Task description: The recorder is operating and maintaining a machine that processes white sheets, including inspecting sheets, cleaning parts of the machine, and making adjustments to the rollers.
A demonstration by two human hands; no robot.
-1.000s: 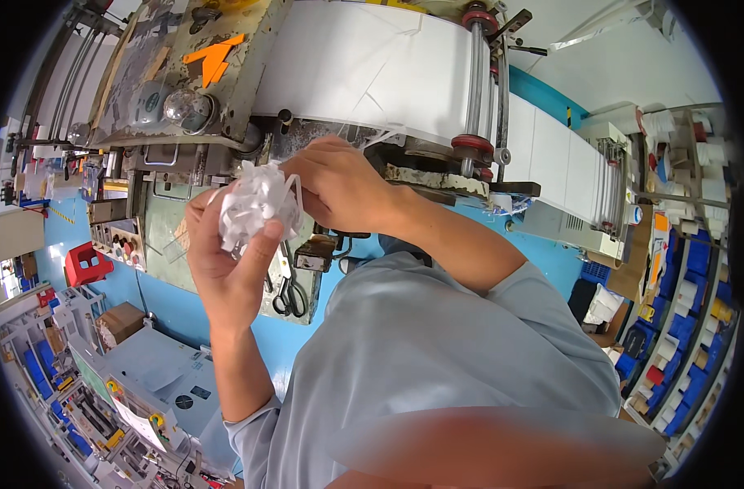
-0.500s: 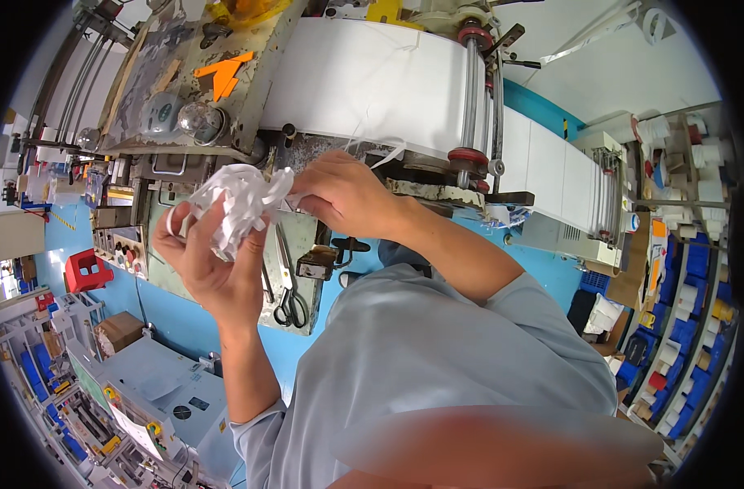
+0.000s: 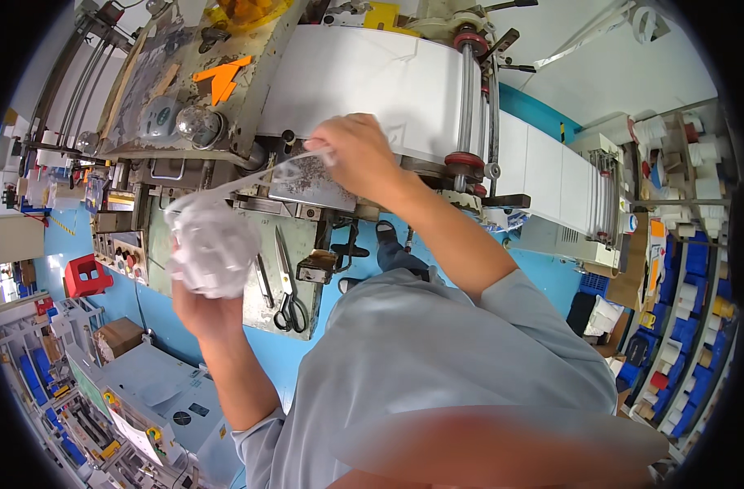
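My left hand (image 3: pixel 209 314) is closed around a tangled wad of white paper strip (image 3: pixel 214 248), whose bulk hides most of its fingers. From the top of the wad a narrow length of strip (image 3: pixel 262 173) runs up to my right hand (image 3: pixel 357 153), where it is pinched between the fingers. Motion blurs the wad and the strip slightly. Beneath my right hand lies the machine's metal edge, and just beyond it a broad white paper web (image 3: pixel 351 77). Black-handled scissors (image 3: pixel 289 297) rest on the metal plate right of my left hand, beside a slim dark tool (image 3: pixel 263 281).
Rollers with red collars (image 3: pixel 467 114) cross the web at the right. A worn machine top (image 3: pixel 164 98) at upper left carries orange pieces (image 3: pixel 223 77). A red stool (image 3: pixel 87 275) stands on the blue floor at left. Shelves with blue bins (image 3: pixel 688 301) line the far right.
My left hand has moved down with the wad, while my right hand has moved up, drawing the strip out between them. The loose strip on the machine edge is no longer seen there.
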